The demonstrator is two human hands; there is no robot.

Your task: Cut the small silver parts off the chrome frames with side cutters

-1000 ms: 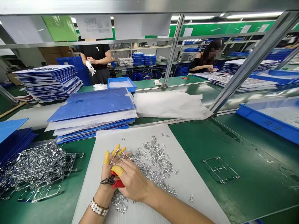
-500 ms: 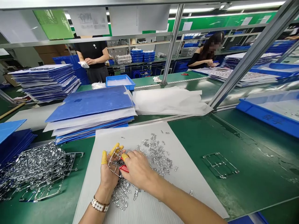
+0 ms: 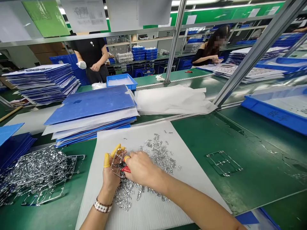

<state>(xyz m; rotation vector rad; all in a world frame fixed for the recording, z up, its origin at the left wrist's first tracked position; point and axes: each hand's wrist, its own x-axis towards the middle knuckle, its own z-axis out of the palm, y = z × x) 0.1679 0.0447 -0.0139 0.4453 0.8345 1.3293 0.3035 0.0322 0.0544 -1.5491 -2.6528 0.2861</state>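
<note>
My left hand point(image 3: 110, 174), with yellow finger covers, holds a shiny metal sprue frame point(image 3: 116, 163) tilted above the white sheet point(image 3: 172, 204). Red-handled cutting pliers point(image 3: 126, 169) are gripped in my right hand point(image 3: 141, 167), whose thumb also wears a yellow cover. The jaws of the pliers reach inside the frame; what they touch is too small to make out. Many small silvery pieces point(image 3: 160, 153) lie scattered on the sheet under and beyond my hands.
Left of the sheet is a heap of shiny frames point(image 3: 45, 169). One bare frame point(image 3: 224, 163) lies on the green table at right. Blue boards point(image 3: 93, 102) are stacked behind, beside white sheets point(image 3: 172, 99). A blue tray point(image 3: 273, 113) stands far right. Two people work across the bench.
My right hand has turned the pliers from pointing at my left wrist to reaching into the frame. The frame has tilted more upright. The view has shifted slightly.
</note>
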